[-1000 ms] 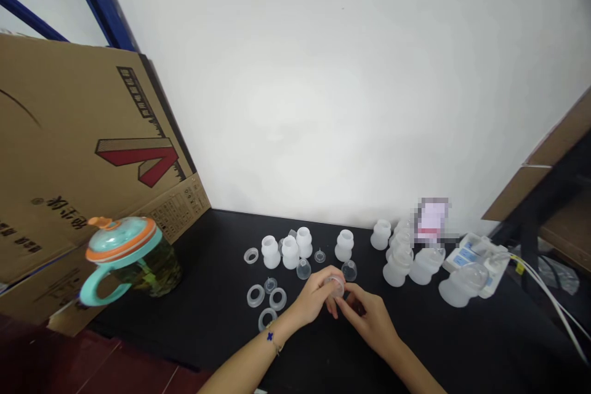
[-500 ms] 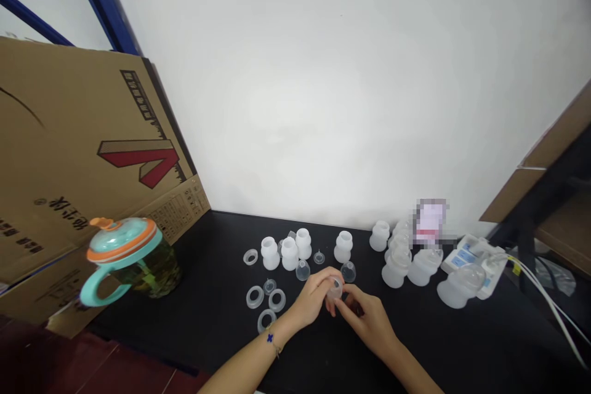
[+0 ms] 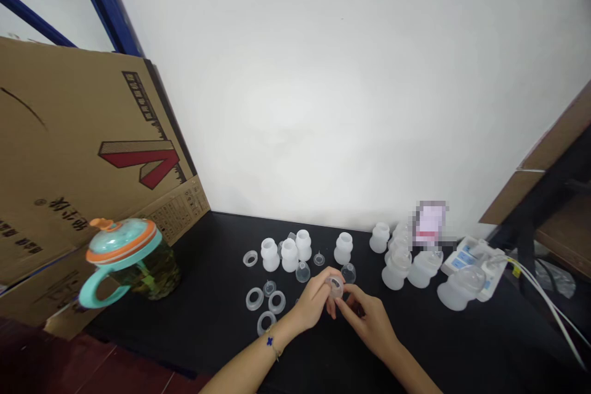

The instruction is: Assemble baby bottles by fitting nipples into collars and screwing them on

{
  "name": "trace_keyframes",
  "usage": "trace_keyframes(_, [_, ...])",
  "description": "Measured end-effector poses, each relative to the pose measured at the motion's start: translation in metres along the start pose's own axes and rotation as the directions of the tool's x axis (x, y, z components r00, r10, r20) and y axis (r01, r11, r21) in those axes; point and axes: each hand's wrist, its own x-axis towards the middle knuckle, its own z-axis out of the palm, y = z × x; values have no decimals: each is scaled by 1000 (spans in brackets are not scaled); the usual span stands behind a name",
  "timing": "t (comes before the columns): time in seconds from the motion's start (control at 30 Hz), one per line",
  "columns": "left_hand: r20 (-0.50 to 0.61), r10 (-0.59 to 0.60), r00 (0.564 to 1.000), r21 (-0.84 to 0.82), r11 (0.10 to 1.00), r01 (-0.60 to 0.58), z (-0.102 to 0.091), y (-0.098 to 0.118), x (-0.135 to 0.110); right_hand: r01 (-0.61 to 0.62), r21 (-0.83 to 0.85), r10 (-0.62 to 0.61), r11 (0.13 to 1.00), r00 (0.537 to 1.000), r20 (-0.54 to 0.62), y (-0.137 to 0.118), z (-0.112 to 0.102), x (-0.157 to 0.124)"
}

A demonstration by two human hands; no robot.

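Above the black table, my left hand (image 3: 313,303) is closed around a small translucent bottle collar ring (image 3: 335,287), whose opening faces up. The thumb and fingertips of my right hand (image 3: 369,319) pinch the lower right edge of that ring; its other fingers are curled. Just beyond the hands lie two clear domed pieces, one on the left (image 3: 303,272) and one on the right (image 3: 349,273). Several loose collar rings (image 3: 255,299) lie left of my left hand, with a clear teat (image 3: 269,287) among them. Another teat (image 3: 319,258) sits farther back.
Small white bottles (image 3: 290,255) stand open behind the hands, and one more bottle (image 3: 343,249) stands apart. Several capped bottles (image 3: 396,269) are at right, near a white power strip (image 3: 482,271) with cables. A teal-lidded jug (image 3: 133,258) and a cardboard box (image 3: 69,154) occupy the left.
The ring has turned slightly in my fingers, so its opening shows more. Both hands stay nearly in place.
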Motion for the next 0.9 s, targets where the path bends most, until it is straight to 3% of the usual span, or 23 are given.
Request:
trace_keyframes(0.47, [17,-81,997,30,996,81,-1,3,-2,-9,15,9,1000,1000,12,1,0,1])
trace_keyframes(0.9, [-16,-35,999,91,995,36,-1,-5,-1,-7,8,6,1000,1000,22,1,0,0])
